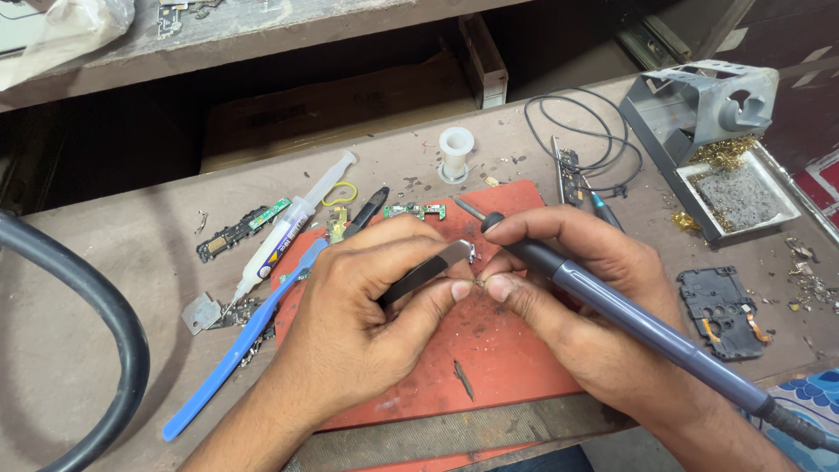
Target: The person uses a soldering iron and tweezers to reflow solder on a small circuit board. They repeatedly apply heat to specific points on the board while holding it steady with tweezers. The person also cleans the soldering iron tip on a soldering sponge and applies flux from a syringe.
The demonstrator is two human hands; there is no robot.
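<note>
Red mat (507, 367) is sitting in the middle of the bench (79, 350), and both hands are working right over it. The left hand (350, 323) is pinching a pair of tweezers (428, 269) closed-ish, tips pointing at a tiny part (476, 281) that the fingertips of both hands are crowding around. That part is too small for me to make out; looks like a fleck of wire or a little metal bit, held just above the mat. The right hand (577, 297) is wrapped around a soldering iron (612, 301), tip (463, 208) sticking up and away from the part, over the mat's far edge.

What's worrying me: that hot tip is hovering near a small green board (414, 211) and not far from the left knuckles, so a small wrist roll could be touching skin or scorching something. The right fingers are doing double duty too, gripping the iron and steadying the part, so the grip is looking loose. If the tweezers slip, the part is getting lost in all the debris on the mat.

The iron's cord (800, 424) is trailing off the near edge by the right forearm, and a snag there could be yanking the tip sideways. A syringe (284, 232) and a blue tool (236, 354) are lying just beside the left wrist, easy to bump.
</note>
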